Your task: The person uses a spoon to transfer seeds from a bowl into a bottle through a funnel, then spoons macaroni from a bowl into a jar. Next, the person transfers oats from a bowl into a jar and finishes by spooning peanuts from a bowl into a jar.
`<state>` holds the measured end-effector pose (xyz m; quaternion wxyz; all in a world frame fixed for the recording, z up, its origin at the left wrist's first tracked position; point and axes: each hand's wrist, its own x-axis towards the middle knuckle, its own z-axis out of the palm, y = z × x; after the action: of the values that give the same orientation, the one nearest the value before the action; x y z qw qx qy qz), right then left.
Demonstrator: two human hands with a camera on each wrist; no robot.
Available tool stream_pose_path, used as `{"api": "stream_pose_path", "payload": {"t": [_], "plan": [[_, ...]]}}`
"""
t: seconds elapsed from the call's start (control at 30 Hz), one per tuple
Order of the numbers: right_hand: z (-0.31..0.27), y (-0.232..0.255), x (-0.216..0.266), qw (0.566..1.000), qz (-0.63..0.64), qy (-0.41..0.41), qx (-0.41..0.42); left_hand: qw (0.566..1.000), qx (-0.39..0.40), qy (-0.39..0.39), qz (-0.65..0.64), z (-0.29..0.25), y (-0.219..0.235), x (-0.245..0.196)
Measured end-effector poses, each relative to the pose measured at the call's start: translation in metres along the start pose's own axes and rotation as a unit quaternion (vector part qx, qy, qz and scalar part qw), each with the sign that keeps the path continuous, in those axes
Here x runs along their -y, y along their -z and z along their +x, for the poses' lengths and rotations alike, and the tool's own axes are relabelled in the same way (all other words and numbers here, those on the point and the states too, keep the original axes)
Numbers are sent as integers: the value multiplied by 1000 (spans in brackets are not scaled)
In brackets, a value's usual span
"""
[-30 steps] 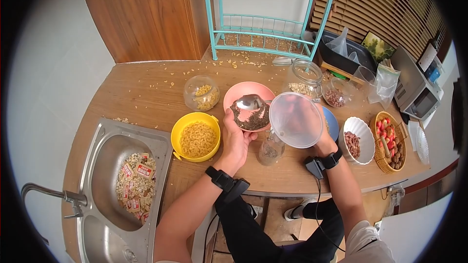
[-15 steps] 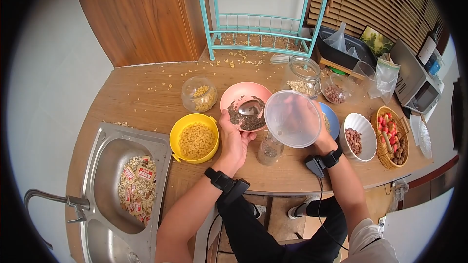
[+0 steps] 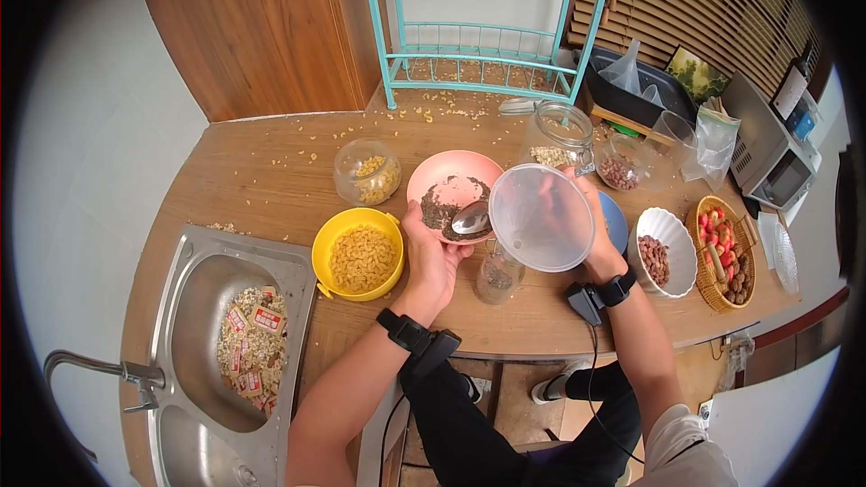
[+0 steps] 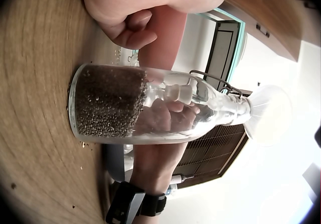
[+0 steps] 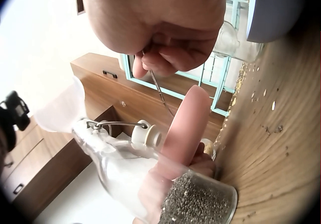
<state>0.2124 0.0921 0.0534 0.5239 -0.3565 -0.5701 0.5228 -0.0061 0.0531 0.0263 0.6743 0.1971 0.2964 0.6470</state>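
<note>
My left hand (image 3: 433,263) grips a pink bowl (image 3: 458,165) by its near left rim. Dark, fine seeds (image 3: 437,213) cover part of its bottom. A metal spoon (image 3: 471,217) dips into the seeds at the bowl's near right side. Its handle is pinched by my right hand (image 5: 163,28), partly hidden behind a translucent funnel (image 3: 544,218) in the head view. The funnel sits in the neck of a clear glass swing-top bottle (image 4: 165,106), upright on the counter. Similar dark seeds (image 4: 108,103) fill roughly its lower half, and the stopper (image 5: 146,134) hangs beside the neck.
Left of the bowl stand a yellow bowl (image 3: 361,292) of macaroni and a round glass jar (image 3: 354,182). A blue plate (image 3: 613,216), a white fluted bowl (image 3: 684,280) and a basket (image 3: 741,233) lie rightward. A sink (image 3: 189,307) borders the left.
The spoon has moved from the middle of the pink bowl toward its near right side, down into the seeds. The bowl, funnel and bottle stay almost in place.
</note>
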Motion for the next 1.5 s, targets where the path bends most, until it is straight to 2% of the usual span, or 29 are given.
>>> {"api": "stream_pose_path", "payload": {"t": [0.07,0.17,0.27,0.47,0.53,0.63,0.87,0.97,1.03,1.17,1.33,1.5], "plan": [[0,-1,0,1000,-21,4,2,1000,-1,0,1,-1,-2,-1],[0,-4,1,1000,12,15,1,1000,-12,3,-5,-1,-4,-1],[-1,-9,6,998,19,29,-44,1000,-3,4,0,-1,-2,-1],[0,-3,3,998,61,11,0,1000,-7,8,-5,0,-1,0],[0,-2,2,1000,9,-10,23,1000,-15,6,-3,0,-3,0],[-2,-5,2,999,-30,-8,16,1000,-11,2,1,-1,-4,-1],[0,-6,1,1000,-6,10,-5,1000,-7,7,-10,1,-1,1],[-1,-4,2,1000,7,7,21,1000,-6,6,-4,2,1,1],[-2,-3,1,999,5,-24,49,1000,-1,8,4,1,0,0],[1,-2,-10,999,3,4,49,1000,-14,6,7,-2,-6,-3],[0,-6,2,1000,0,3,-3,1000,8,4,-6,4,5,3],[1,-8,1,1000,-3,2,-11,1000,3,6,-5,2,3,3]]}}
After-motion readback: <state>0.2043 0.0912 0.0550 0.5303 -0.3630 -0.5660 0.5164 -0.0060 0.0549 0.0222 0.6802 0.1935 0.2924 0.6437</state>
